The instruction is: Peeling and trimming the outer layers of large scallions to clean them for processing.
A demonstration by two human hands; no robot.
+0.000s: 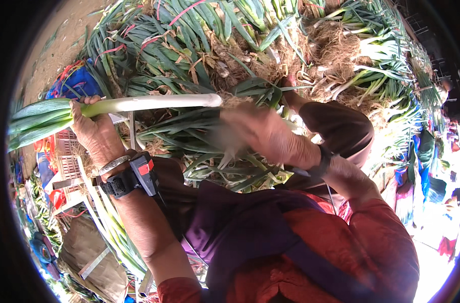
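Note:
My left hand (96,132) is closed round a leek (162,102) where its white shaft turns green. The leek lies level across the view, its green leaves spreading to the left and its trimmed pale end to the right. Just beyond that end is my right hand (263,130), bent at the wrist. Motion smears its fingers, so their grip cannot be made out. Below them a pale, blurred streak shows, too unclear to name. Under both hands lies a heap of loose leeks (199,132).
Piled leeks with tangled roots (336,48) fill the far side. A slatted plastic crate (67,151) and a blue bag (81,83) are at the left. More leeks (106,217) lie beside my left forearm, near a brown sheet (96,255). My bent knee (341,129) is at the right.

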